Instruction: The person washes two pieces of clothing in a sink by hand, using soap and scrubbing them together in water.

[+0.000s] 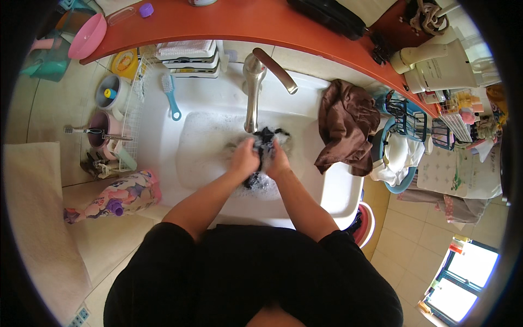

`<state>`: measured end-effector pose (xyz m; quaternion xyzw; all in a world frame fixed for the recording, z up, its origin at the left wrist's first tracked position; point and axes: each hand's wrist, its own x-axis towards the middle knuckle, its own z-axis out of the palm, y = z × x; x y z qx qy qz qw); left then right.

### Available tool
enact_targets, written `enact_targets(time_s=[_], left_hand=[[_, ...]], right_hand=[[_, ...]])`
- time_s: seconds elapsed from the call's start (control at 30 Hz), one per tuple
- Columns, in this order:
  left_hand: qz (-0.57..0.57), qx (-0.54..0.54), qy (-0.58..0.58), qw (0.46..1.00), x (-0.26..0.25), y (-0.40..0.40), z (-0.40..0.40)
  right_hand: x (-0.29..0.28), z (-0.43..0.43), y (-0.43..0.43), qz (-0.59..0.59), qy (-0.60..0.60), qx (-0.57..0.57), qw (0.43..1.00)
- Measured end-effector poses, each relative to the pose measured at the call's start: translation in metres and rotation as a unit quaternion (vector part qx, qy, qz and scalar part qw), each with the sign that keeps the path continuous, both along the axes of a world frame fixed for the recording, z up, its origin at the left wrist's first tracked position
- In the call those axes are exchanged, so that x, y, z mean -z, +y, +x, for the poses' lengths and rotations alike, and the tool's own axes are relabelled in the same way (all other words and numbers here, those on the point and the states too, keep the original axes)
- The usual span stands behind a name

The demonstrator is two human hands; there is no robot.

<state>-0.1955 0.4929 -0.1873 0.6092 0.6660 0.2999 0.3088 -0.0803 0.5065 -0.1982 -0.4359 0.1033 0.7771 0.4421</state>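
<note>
Both my hands are in a white sink (204, 204), just below the spout of a metal faucet (253, 94). Between them is a dark wet cloth (264, 137), with suds and cloudy water around it. My left hand (245, 157) grips the cloth from the left side, its fingers curled and slightly blurred. From the right, my right hand (278, 159) holds the same cloth. Foam covers the lower part of the cloth, so its shape is partly hidden. A brown satiny cloth (345, 122) lies over the sink's right rim.
A blue-handled brush (170, 98) lies on the sink's left ledge, near a white wire rack (130, 118) with cups. A floral pouch (122, 196) leans at the left corner. A red shelf (229, 22) spans above. A blue basin (400, 186) with white cloth stands at right.
</note>
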Motion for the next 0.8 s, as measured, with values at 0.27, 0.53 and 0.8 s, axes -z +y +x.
enact_targets(time_s=[0.27,0.53,0.8], left_hand=[[0.101,0.212,0.024,0.972,-0.078,-0.007,0.044],[0.122,0.153,0.053,0.979,-0.076,-0.008,0.042],[-0.043,-0.053,0.189,0.980,-0.005,0.039,-0.053]], right_hand=[[-0.010,-0.001,-0.010,0.152,0.194,-0.008,0.969],[-0.002,-0.034,-0.018,0.431,0.289,0.219,0.827],[-0.028,0.018,-0.006,0.042,-0.061,-0.178,0.981]])
